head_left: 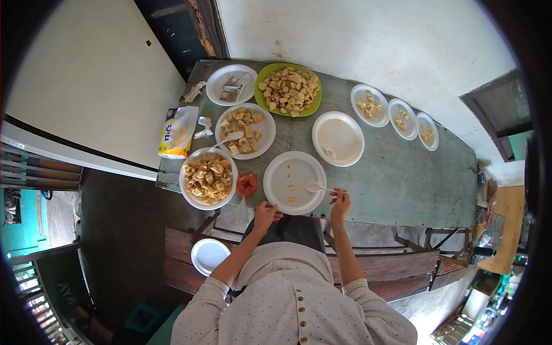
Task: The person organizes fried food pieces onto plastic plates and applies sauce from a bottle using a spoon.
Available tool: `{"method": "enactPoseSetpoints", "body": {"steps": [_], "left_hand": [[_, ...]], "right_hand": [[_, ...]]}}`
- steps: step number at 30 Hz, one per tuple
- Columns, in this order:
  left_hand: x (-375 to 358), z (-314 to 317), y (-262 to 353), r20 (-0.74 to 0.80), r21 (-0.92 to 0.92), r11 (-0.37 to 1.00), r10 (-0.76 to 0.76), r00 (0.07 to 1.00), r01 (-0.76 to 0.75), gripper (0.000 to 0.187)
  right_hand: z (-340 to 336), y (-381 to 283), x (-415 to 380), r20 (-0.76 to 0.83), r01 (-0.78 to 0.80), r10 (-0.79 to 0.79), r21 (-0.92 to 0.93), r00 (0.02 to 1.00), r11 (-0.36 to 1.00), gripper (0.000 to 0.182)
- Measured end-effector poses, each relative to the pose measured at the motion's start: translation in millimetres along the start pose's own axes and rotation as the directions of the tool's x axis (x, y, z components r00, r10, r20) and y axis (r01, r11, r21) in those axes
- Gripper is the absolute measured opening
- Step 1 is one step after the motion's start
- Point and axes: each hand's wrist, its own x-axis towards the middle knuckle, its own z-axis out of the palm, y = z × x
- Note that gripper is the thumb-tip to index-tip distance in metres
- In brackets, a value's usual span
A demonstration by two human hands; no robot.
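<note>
A white plate (pixel 295 172) with a few small orange and tan bits lies at the table's front edge. My right hand (pixel 340 203) grips the handle of a white spoon (pixel 314 187), whose bowl is over this plate. At the plate's lower left rim is my left hand (pixel 268 215), its fingers bent; whether they pinch the rim is unclear. Left of the plate sits a clear bag with something red (pixel 247 183). Further left is a plate of orange-coated pieces (pixel 207 177), with a plate of pale pieces and a spoon (pixel 246 131) behind it.
A green plate (pixel 290 89) heaped with pale chunks stands at the back, beside a plate with a packet (pixel 232 89). Another white plate (pixel 338 138) holds a spoon. Three small plates (pixel 402 118) line the right back. A tissue pack (pixel 178 132) stands left; a bowl (pixel 210 256) is on the bench.
</note>
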Motion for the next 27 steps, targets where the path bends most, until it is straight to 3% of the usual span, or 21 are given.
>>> {"method": "enactPoseSetpoints", "body": {"steps": [5, 14, 27], "left_hand": [[0.6, 0.8, 0.1, -0.003, -0.009, 1.0, -0.009, 1.0, 0.009, 0.015], [0.2, -0.1, -0.4, 0.012, -0.017, 1.0, -0.002, 1.0, 0.002, 0.015], [3.2, 0.0, -3.3, -0.017, 0.006, 1.0, 0.008, 1.0, -0.008, 0.014]], "right_hand": [[6.2, -9.0, -3.6, -0.004, -0.013, 0.013, 0.015, 1.0, 1.0, 0.029], [57.7, -19.1, -3.9, 0.149, 0.01, -0.015, 0.039, 0.989, 0.999, 0.026], [19.6, -9.9, 30.3, -0.008, 0.036, -0.036, -0.035, 0.999, 0.999, 0.027]]}}
